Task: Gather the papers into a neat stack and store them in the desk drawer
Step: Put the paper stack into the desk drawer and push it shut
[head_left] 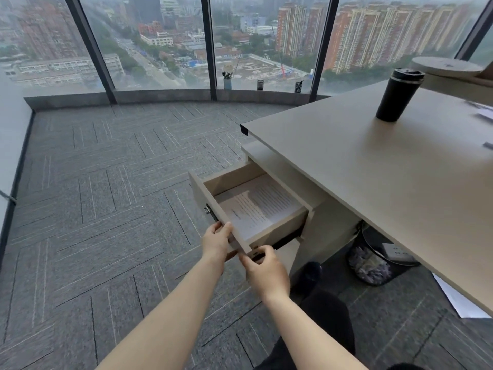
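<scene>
The top drawer (202, 194) of the beige pedestal under the desk is pulled out toward the left. A stack of printed white papers (257, 206) lies flat inside it. My left hand (216, 240) grips the near end of the drawer front, fingers curled over its top edge. Just to the right, my right hand (264, 271) holds the drawer's near corner from below, thumb and fingers pinched on it.
The beige desk (386, 166) fills the right side, with a black tumbler (397, 96) on it. A bin (373, 263) and a power strip (397, 252) sit under the desk, a white sheet (458, 300) on the grey carpet. Glass windows run along the far side.
</scene>
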Available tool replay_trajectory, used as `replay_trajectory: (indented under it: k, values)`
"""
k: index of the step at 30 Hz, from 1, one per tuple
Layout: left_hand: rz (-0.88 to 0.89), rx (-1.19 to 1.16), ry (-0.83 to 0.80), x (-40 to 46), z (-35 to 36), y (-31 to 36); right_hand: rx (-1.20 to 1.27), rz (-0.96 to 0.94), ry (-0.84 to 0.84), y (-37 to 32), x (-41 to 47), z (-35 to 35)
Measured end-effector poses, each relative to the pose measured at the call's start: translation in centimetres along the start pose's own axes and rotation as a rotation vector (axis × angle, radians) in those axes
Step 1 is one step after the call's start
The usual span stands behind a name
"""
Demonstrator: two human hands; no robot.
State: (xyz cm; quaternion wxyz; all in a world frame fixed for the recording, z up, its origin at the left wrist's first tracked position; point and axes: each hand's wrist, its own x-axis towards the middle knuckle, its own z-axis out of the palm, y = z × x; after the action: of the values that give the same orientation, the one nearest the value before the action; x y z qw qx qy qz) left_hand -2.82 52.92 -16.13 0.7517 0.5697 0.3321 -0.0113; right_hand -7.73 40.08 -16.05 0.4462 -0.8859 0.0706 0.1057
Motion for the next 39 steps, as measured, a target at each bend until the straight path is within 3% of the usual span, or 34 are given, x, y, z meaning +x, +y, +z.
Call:
replay_trajectory:
  k: [12, 20, 33, 39]
  values:
    - [-0.058, 0.020, -0.142, 1.7, 5.2, 0.8, 0.209, 0.163, 0.131, 1.2, 3.2, -2.4]
    - [-0.100, -0.169, -0.223, 2.9, 8.2, 0.7, 0.430, 0.297, 0.170, 1.8, 6.0, -4.0]
    - [-0.137, -0.319, -0.265, 4.2, 12.6, 0.4, 0.509, 0.266, 0.194, 2.7, 9.2, -6.2]
    - [-0.146, -0.270, -0.295, 4.5, 13.9, 0.5, 0.547, 0.252, 0.248, 2.9, 10.6, -6.4]
